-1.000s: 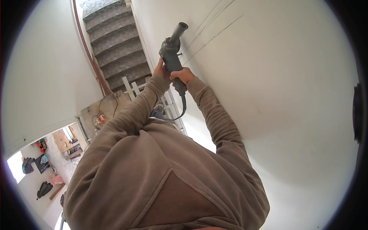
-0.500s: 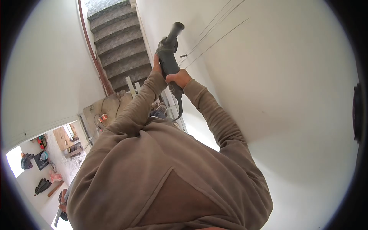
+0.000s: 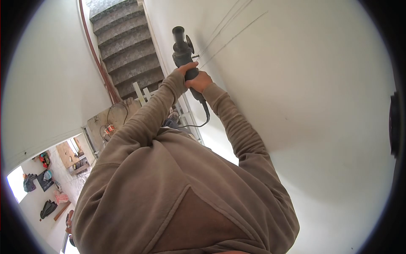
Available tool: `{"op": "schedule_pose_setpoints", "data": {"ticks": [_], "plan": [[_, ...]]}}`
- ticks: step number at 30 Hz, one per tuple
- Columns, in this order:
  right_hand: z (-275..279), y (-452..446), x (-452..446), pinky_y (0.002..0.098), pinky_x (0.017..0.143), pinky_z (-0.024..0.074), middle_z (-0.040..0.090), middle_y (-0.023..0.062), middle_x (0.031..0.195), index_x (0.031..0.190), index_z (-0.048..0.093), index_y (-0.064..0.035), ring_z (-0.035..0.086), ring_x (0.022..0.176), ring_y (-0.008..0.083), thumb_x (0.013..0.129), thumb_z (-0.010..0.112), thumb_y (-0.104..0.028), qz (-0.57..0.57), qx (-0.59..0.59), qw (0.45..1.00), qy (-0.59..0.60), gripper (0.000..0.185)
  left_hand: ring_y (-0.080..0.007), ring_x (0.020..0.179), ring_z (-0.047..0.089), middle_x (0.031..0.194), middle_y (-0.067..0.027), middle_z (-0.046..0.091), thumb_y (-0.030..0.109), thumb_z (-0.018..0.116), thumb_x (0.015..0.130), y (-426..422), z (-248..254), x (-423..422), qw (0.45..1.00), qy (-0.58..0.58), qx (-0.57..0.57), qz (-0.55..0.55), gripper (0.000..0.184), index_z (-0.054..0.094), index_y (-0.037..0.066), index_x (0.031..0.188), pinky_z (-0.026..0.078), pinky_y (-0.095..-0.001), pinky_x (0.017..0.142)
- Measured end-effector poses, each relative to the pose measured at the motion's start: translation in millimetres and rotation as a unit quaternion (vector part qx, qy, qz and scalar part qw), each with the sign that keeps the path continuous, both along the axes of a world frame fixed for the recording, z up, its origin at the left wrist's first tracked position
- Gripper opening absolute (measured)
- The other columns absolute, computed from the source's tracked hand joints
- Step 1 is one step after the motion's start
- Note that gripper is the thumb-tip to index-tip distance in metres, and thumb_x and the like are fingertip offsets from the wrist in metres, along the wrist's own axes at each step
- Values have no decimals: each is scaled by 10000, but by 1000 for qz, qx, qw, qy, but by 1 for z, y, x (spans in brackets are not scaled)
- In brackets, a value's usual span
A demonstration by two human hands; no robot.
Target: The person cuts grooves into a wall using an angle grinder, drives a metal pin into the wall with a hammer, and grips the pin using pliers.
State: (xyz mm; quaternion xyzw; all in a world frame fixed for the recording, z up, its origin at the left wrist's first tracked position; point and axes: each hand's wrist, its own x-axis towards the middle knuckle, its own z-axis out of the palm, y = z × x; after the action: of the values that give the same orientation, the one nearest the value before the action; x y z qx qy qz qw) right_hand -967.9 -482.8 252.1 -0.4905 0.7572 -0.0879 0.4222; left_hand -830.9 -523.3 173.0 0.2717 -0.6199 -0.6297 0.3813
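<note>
I have the grinder (image 3: 182,58) gripped in both hands, left hand (image 3: 187,68) farther along its body, right hand (image 3: 200,81) nearer the cord (image 3: 207,113), by the right-side wall (image 3: 287,84).

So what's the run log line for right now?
left hand: on grinder | right hand: on grinder | disc: near lined wall, contact unclear | cord: attached, curved

No text, label, brand, number or sign can be read anywhere here. The power tool (image 3: 185,59) shows no legible marking, and the marks on the wall (image 3: 296,106) are plain lines, not letters or digits.
</note>
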Motion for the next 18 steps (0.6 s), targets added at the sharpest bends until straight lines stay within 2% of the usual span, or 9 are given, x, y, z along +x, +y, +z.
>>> {"op": "schedule_pose_setpoints", "data": {"ticks": [1,3,4,5,8,11,14,16,18], "plan": [[0,0,2,359,831,569,724,167,1009,1048,696,-4,712,923,296,560,811,-352,-6,4,1000,7,611,-168,898,672,1006,-72,696,119,752,807,-11,-9,2,999,-23,26,-13,380,655,78,1172,560,-340,834],[-1,1,4,361,813,569,733,151,972,1001,720,-24,716,888,286,567,811,-331,-20,1,999,26,539,-177,842,668,958,-72,696,128,778,749,-36,-25,-7,969,-35,241,-28,411,671,80,1143,565,-350,783],[3,5,8,358,810,569,735,149,962,986,727,-27,717,880,283,565,813,-330,-26,-3,999,37,525,-189,792,668,909,-74,697,169,798,730,-47,-22,-11,906,-25,423,-28,383,690,76,1085,567,-362,742],[6,7,9,356,806,569,736,148,953,970,734,-30,718,871,280,564,816,-330,-32,-8,998,49,512,-200,742,667,860,-77,699,209,819,711,-53,-19,-14,808,-13,588,-25,362,710,72,1027,568,-373,702],[4,5,5,347,801,568,736,149,922,929,740,-24,718,849,276,568,817,-328,-25,17,1000,4,479,-225,619,639,727,-74,671,294,810,723,-44,-14,-20,834,-30,551,9,291,721,71,887,550,-405,603],[-1,4,-1,356,841,577,726,181,1029,1039,714,4,719,925,295,537,839,-349,-36,53,998,-20,627,-196,700,651,815,-79,683,302,796,747,-49,-38,-28,823,-65,564,27,310,721,86,955,557,-385,668],[-14,2,-8,357,828,579,729,175,1014,1011,722,2,720,917,287,533,838,-345,-39,34,998,-29,602,-180,715,639,799,-55,673,306,787,765,-39,-26,-27,916,-100,389,14,292,698,87,936,550,-332,723],[-17,1,-13,354,820,579,730,174,1003,1000,724,5,721,908,285,533,835,-342,-43,42,997,-53,592,-189,717,636,806,-65,675,323,782,765,-25,3,-21,967,-139,211,1,308,700,77,932,547,-340,721],[-21,-3,-19,350,812,579,731,173,996,994,725,8,722,896,283,532,832,-339,-41,46,996,-58,587,-200,706,632,808,-73,678,340,783,755,-25,22,-22,967,-157,198,18,330,701,70,927,544,-351,708]]}}
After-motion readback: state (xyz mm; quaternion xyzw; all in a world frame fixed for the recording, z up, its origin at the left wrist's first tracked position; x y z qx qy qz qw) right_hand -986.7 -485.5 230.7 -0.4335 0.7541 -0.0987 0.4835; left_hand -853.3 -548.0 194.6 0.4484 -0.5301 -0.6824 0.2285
